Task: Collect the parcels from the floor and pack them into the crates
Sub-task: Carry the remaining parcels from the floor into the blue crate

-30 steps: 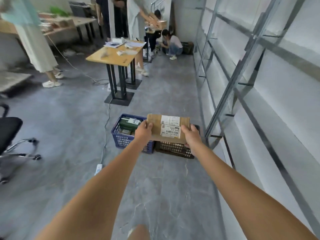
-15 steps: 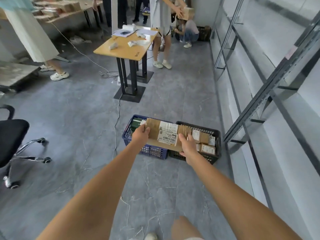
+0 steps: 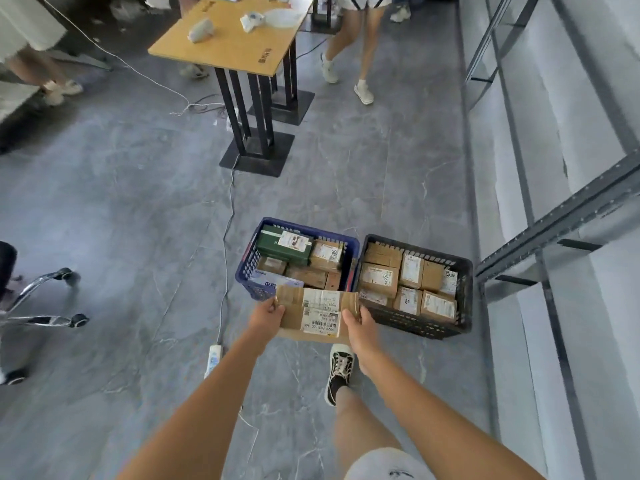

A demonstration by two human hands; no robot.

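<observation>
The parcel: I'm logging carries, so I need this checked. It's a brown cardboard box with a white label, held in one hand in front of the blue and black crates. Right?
Not quite. The head view shows the parcel held in both hands: the left hand grips one end and the right hand the other. The rest stands: brown cardboard, white label, in front of the blue crate and black crate.

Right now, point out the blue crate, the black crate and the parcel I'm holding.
blue crate (image 3: 246,264): head view, its left mesh wall.
black crate (image 3: 415,323): head view, its near wall.
parcel (image 3: 320,314): head view, the white shipping label on top.
</observation>
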